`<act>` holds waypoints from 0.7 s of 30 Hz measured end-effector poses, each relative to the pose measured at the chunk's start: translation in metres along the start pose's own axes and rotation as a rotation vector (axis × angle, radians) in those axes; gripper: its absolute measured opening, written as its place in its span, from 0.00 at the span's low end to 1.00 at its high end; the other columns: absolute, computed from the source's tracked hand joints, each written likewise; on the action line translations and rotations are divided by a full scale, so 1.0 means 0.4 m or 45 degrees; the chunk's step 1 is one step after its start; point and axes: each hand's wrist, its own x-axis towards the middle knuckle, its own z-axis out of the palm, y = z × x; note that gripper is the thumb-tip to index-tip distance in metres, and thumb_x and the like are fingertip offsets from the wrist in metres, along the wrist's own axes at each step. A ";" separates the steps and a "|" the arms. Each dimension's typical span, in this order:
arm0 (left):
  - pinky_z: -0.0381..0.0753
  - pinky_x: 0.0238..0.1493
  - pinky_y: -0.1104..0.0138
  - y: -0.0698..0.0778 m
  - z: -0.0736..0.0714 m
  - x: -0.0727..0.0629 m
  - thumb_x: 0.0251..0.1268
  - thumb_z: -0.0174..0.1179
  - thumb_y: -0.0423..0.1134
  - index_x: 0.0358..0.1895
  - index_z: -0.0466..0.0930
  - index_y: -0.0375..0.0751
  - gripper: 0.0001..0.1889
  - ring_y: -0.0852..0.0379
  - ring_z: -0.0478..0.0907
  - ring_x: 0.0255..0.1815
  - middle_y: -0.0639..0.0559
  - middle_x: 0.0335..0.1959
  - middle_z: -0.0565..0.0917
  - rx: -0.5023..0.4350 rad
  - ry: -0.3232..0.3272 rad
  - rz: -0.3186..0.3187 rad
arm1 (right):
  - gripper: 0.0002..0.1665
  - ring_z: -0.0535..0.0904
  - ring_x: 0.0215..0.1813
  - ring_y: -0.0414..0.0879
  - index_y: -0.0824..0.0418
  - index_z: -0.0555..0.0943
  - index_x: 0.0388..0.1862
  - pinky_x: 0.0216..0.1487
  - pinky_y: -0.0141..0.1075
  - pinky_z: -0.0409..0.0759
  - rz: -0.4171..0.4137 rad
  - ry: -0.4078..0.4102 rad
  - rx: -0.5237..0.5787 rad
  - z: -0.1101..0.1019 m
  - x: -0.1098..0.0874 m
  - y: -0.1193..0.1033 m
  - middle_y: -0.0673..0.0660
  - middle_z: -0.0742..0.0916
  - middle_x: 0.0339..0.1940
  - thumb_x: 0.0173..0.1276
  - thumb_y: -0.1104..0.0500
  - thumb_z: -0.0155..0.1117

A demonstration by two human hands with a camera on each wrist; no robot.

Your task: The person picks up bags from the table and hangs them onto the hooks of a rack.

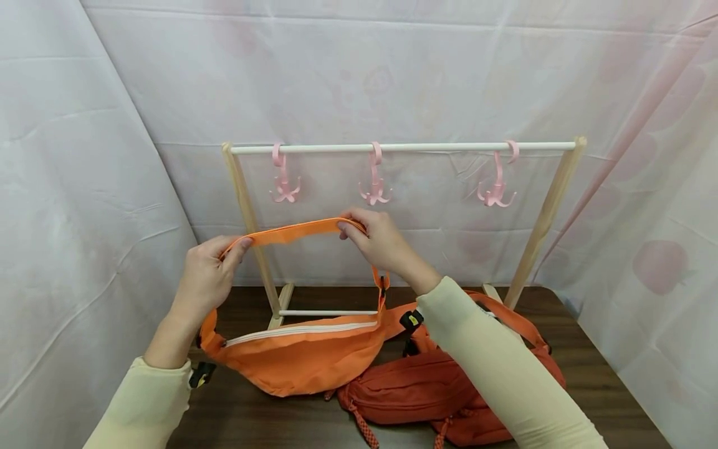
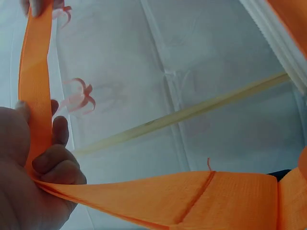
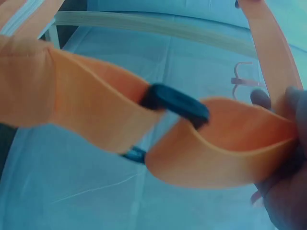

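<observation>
An orange waist bag (image 1: 303, 362) with a white zip hangs by its strap (image 1: 297, 232) between both hands. My left hand (image 1: 204, 274) pinches the strap on the left, thumb on top. On the right, my right hand (image 1: 384, 243) grips the same strap, so the stretch between them runs nearly straight. In the left wrist view the orange webbing (image 2: 37, 72) passes through the curled fingers. A black strap slider (image 3: 177, 103) shows on the looped webbing in the right wrist view. The bag hangs low, close over the dark table.
A rack with a white rail (image 1: 437, 148) and wooden legs stands behind. Three pink hooks hang from it: left (image 1: 286, 181), middle (image 1: 374, 181) and right (image 1: 497, 184). Rust-red waist bags (image 1: 409, 386) lie on the wooden table (image 1: 600, 374), partly behind the right sleeve.
</observation>
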 end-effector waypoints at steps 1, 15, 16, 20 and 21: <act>0.63 0.24 0.70 0.001 0.000 0.003 0.79 0.65 0.39 0.39 0.91 0.36 0.11 0.56 0.67 0.20 0.50 0.23 0.78 0.007 0.020 -0.006 | 0.09 0.76 0.26 0.44 0.58 0.87 0.49 0.28 0.38 0.71 -0.011 0.023 -0.017 0.000 0.008 -0.006 0.48 0.90 0.36 0.84 0.56 0.62; 0.60 0.18 0.72 0.016 -0.019 0.064 0.81 0.62 0.45 0.43 0.91 0.37 0.15 0.68 0.64 0.13 0.50 0.17 0.79 0.095 0.278 -0.070 | 0.12 0.74 0.21 0.44 0.60 0.86 0.55 0.26 0.37 0.71 0.017 0.103 -0.140 -0.001 0.088 -0.072 0.54 0.91 0.36 0.84 0.56 0.61; 0.59 0.18 0.72 0.016 -0.019 0.069 0.81 0.62 0.46 0.43 0.92 0.37 0.16 0.69 0.63 0.13 0.50 0.17 0.79 0.101 0.288 -0.078 | 0.12 0.73 0.20 0.45 0.61 0.86 0.54 0.25 0.37 0.71 0.013 0.107 -0.146 -0.001 0.093 -0.073 0.55 0.91 0.36 0.84 0.56 0.60; 0.59 0.19 0.70 0.017 -0.017 0.089 0.81 0.61 0.50 0.45 0.92 0.39 0.18 0.68 0.64 0.15 0.49 0.19 0.81 0.147 0.305 -0.125 | 0.11 0.72 0.19 0.44 0.60 0.86 0.54 0.24 0.36 0.71 0.018 0.123 -0.184 -0.002 0.112 -0.071 0.54 0.91 0.35 0.84 0.56 0.60; 0.59 0.19 0.69 0.016 -0.016 0.093 0.81 0.61 0.50 0.46 0.92 0.39 0.18 0.67 0.64 0.15 0.49 0.19 0.81 0.159 0.306 -0.137 | 0.11 0.72 0.19 0.44 0.60 0.86 0.54 0.24 0.36 0.71 0.020 0.127 -0.192 -0.002 0.117 -0.070 0.55 0.91 0.35 0.84 0.56 0.60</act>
